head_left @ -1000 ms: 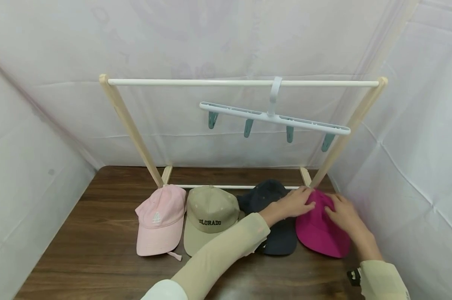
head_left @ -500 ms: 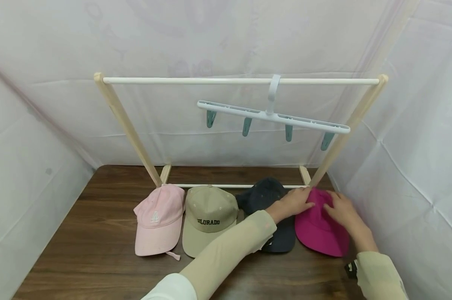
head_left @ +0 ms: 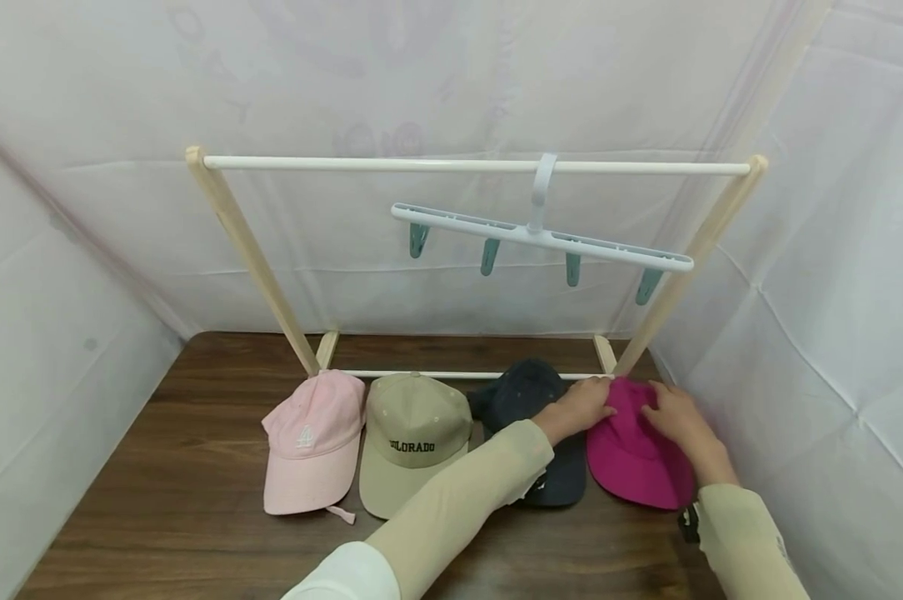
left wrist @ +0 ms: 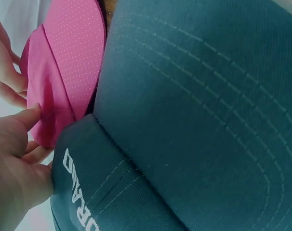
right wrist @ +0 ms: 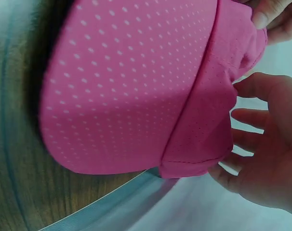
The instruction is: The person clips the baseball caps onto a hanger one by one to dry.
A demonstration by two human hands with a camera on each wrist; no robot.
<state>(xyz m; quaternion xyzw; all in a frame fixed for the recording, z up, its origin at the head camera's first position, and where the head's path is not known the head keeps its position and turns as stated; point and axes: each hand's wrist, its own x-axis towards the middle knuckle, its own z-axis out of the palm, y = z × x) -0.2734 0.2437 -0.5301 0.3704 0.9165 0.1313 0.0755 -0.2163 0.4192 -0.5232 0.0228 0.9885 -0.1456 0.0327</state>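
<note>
At the right end of a row of caps lies a magenta baseball cap (head_left: 637,462), brim toward me, with small white dots on the brim in the right wrist view. My left hand (head_left: 577,408) holds the left side of its crown, thumb in front and fingers behind. On the crown's right side is my right hand (head_left: 680,417), its thumb on the fabric and fingers round the edge. The dark navy cap (left wrist: 184,115) next to it lies partly under my left forearm and bears white lettering. Parts of the fingers are hidden behind the magenta crown.
A tan cap (head_left: 414,417) lettered COLORADO and a pink cap (head_left: 318,437) lie left on the brown wooden table (head_left: 174,467). Behind stands a rack (head_left: 346,164) with a white hanger (head_left: 537,236) carrying several teal clips. White fabric walls (head_left: 819,333) enclose the table.
Both hands stay at the magenta cap, with little visible movement. The whole scene has shifted slightly left in the head view.
</note>
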